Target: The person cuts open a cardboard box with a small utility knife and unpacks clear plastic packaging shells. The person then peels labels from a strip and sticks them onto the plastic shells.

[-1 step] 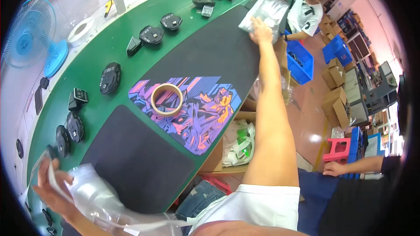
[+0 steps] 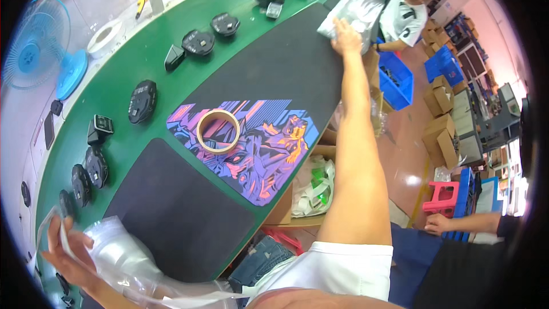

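Seemingly mid-job on my remote feed: left hand (image 2: 71, 246) grasped clear film (image 2: 114, 246) at the counter's (image 2: 143, 51) near end, right hand (image 2: 347, 39) touched a plastic bag (image 2: 360, 7) by its far-right edge, grip unclear, black mice (image 2: 142, 102) lying loose.

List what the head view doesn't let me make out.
All in the head view:
Palm of the right hand: hidden by its own back.
Contents of the plastic bag: obscured by shiny film.
Forearm of the left hand: cut off by the lower edge.
Contents of the blue bin: too small.

Green table (image 2: 171, 87), dark mats (image 2: 177, 206), black devices (image 2: 198, 43)
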Available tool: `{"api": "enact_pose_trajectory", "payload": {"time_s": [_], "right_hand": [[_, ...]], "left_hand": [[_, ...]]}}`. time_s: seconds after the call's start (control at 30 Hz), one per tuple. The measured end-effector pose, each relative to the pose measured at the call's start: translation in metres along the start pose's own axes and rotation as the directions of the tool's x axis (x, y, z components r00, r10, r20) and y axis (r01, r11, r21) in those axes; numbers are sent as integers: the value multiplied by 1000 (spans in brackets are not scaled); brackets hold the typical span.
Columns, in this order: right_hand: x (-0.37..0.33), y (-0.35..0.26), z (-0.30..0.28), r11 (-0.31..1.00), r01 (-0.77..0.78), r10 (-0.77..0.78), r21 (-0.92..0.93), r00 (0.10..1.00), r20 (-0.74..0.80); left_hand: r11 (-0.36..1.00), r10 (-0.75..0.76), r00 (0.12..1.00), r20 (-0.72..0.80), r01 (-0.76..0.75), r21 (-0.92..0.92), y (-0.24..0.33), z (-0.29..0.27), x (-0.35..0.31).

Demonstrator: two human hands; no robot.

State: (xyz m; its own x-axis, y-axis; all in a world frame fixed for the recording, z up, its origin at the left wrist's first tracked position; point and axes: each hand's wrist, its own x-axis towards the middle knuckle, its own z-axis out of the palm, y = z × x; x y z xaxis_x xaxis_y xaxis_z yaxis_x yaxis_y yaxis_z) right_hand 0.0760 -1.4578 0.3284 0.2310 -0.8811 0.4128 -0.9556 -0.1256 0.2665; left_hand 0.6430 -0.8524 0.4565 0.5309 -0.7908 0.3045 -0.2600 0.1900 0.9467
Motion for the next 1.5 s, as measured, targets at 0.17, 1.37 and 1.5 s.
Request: {"api": "enact_pose_trajectory", "payload": {"time_s": [0.17,1.37,1.5], "right_hand": [[66,25,93,986,-26,2,-165,990,-140],[-290,-309,-571,-319,512,-474,798,643,-602],[-279,-371,-694,-576,397,-398,715,627,-669]], "left_hand": [[981,-185,633,-751,74,-179,-15,65,30],[985,69,992,108,-51,-163,129,-38,-63],[972,175,975,134,-193,132,148,-37,-78]]}}
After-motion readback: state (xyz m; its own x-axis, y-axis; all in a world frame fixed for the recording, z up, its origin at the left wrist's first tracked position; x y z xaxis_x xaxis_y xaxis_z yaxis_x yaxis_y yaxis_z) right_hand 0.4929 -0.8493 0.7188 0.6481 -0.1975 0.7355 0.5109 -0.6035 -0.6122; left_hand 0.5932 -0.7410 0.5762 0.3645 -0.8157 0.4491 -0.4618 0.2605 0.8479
